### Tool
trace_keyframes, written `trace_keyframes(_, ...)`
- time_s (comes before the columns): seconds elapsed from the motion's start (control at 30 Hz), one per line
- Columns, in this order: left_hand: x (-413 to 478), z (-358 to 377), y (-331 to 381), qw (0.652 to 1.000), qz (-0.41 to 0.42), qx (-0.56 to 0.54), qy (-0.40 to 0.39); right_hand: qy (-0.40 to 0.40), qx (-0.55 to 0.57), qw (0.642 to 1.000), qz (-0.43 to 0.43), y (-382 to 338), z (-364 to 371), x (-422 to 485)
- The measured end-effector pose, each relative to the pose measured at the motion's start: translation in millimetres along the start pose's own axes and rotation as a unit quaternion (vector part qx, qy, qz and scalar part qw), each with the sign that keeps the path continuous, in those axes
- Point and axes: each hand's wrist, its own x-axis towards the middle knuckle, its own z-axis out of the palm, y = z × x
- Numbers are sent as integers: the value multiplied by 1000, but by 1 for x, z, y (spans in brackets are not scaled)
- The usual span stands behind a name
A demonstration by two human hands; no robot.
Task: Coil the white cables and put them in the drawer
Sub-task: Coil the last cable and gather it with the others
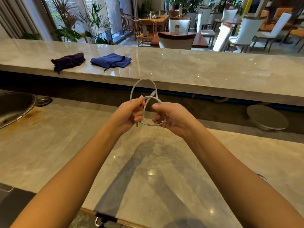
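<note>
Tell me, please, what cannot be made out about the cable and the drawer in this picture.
White cable: head view; fingers of the left hand and right hand cover parts, so the loop count is hidden.
Drawer: head view; only a metal handle shows at the bottom edge; whether it is the drawer's is unclear.
Sink: head view; cut off by the left edge.

A pale marble counter [65, 137] was near, with a sink [14, 106] set in its left part. On the far, higher counter [197, 71] lay a purple cloth [68, 60] and, right of it, a blue cloth [111, 60].
</note>
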Motion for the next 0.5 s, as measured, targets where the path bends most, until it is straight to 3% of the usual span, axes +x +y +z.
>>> trace_keyframes(0.07,-2,1,5,998,-29,-51,-23,64,-170,979,-90,8,-1,6)
trace_keyframes(0.13,-2,3,8,997,-34,-66,-33,135,-310,923,-185,15,-3,10)
trace_keyframes(0.2,0,2,10,997,-32,-67,-22,138,-398,880,-219,17,-5,11)
trace_keyframes(0.33,1,-16,14,995,-33,-89,25,58,-432,879,-195,6,-16,0)
trace_keyframes(0.43,-1,-38,20,989,-50,-124,60,-48,-389,900,-189,-11,-47,-16)
trace_keyframes(0.5,-3,-47,23,989,-52,-128,58,-62,-381,902,-193,-18,-69,-21)
